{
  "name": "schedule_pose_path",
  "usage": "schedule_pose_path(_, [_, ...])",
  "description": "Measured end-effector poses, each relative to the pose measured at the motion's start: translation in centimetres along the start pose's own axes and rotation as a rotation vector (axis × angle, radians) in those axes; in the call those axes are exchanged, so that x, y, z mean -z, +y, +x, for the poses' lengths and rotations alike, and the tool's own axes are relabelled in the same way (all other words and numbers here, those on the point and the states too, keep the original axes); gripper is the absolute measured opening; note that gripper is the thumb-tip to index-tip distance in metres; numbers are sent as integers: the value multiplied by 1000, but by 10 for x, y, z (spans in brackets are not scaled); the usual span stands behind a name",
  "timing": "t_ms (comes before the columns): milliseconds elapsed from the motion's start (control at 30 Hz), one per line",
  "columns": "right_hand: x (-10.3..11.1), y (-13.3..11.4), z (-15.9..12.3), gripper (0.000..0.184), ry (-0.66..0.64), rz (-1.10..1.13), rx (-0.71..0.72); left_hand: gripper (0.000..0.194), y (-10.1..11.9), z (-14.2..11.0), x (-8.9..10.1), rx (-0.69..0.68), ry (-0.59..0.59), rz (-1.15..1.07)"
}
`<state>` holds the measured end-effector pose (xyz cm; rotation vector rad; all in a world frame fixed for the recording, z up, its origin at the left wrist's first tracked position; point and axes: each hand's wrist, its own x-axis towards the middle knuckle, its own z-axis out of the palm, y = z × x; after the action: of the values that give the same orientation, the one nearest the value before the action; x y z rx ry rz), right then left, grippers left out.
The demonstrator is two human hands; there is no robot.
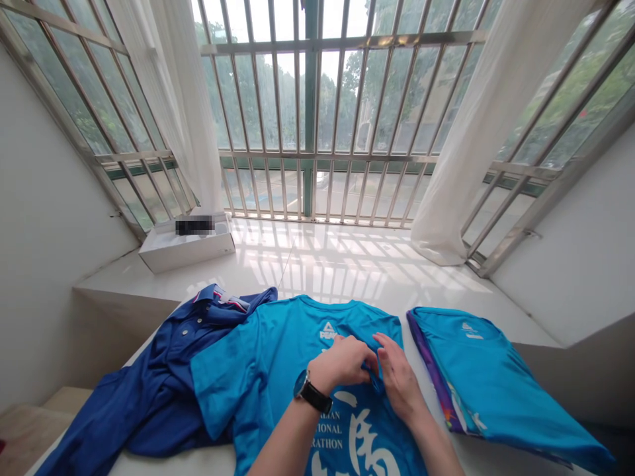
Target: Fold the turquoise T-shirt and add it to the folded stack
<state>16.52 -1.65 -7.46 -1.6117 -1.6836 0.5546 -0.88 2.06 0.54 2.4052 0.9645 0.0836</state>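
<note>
Head view, bright blue T-shirt (282, 357), long axis running toward me, collar pointing away, my left grip (342, 362) clenched on its fabric, right grip (399, 378) open against it

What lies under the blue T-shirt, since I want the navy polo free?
The navy polo shirt lies under the blue T-shirt's edge; its collar shows, the overlapped part is hidden.

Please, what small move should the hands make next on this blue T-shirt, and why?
Probably the right hand should smooth the small fold flat, because the blue T-shirt is bunched up there, between that hand and the left hand, while the rest lies spread out.
</note>
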Motion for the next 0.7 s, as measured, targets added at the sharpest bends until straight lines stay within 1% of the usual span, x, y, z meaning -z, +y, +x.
schedule_pose_path(100, [-4, 3, 0, 54, 19, -29, 3, 10, -2, 0, -1, 3, -58, 12])
schedule_pose_path(167, [-8, 7, 1, 51, 36, -85, 34, 9, -2, -2, 0, 26, -87, 46])
schedule_pose_path(267, [-13, 12, 0, 49, 30, -196, 96, 19, 2, -6, 4, 102, -103, 71])
schedule_pose_path(333, [-15, 14, -1, 50, 14, -265, 121, 19, 7, -8, 8, 138, -89, 71])
schedule_pose_path(433, [-16, 14, -3, 52, -2, -353, 147, 23, 12, -8, 12, 122, -21, 104])
schedule_pose_path(567, [-19, 12, -3, 56, -31, -461, 157, 31, 12, -4, 6, 127, 206, 204])
schedule_pose_path(600, [-20, 11, -3, 57, -39, -477, 155, 33, 11, -3, 3, 123, 235, 209])
schedule_pose_path(633, [-21, 11, -3, 57, -45, -489, 152, 36, 10, -2, -1, 116, 241, 205])
schedule_pose_path(700, [-24, 13, -3, 59, -49, -498, 145, 43, 8, 0, -10, 105, 201, 190])
